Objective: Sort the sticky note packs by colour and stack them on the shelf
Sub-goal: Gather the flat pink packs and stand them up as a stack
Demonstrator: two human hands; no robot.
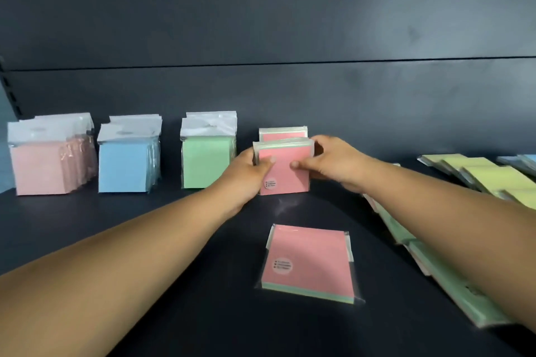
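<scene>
While both hands steady it, the front pink pack (285, 169) stands upright on the dark shelf (145, 240), at the head of a short pink row (282, 133) just right of the green one.

Head view, items as found:

- Left hand (246, 171): fingers curled round the pack's left edge, thumb pressed on its face. Judged purpose: squaring the pack against those behind.
- Right hand (333, 162): thumb on the face, fingers wrapped behind the right edge, so the pack is pinched from both sides and kept from tipping forward.
- Pale pink row (43, 168), far left; upright, white header cards on top.
- Blue row (124, 165), next right; upright, same headers.
- Green row (207, 162), just beside the left hand; upright.
- Loose pink pack (309, 262), lying flat near the shelf front, well apart from the rows; green layers show at its lower edge. Judged still to be sorted.
- Yellow-green packs (493, 177), overlapped flat at far right.
- Green packs (452, 278), lying in a slanted line under the right forearm (435, 211); part hidden by it.
- Blue packs (522, 159), at the right edge, mostly cut off.

Obstruction: nothing lies between the hands and the pink row; the right forearm passes over the unsorted packs, which a low withdrawal could disturb
</scene>
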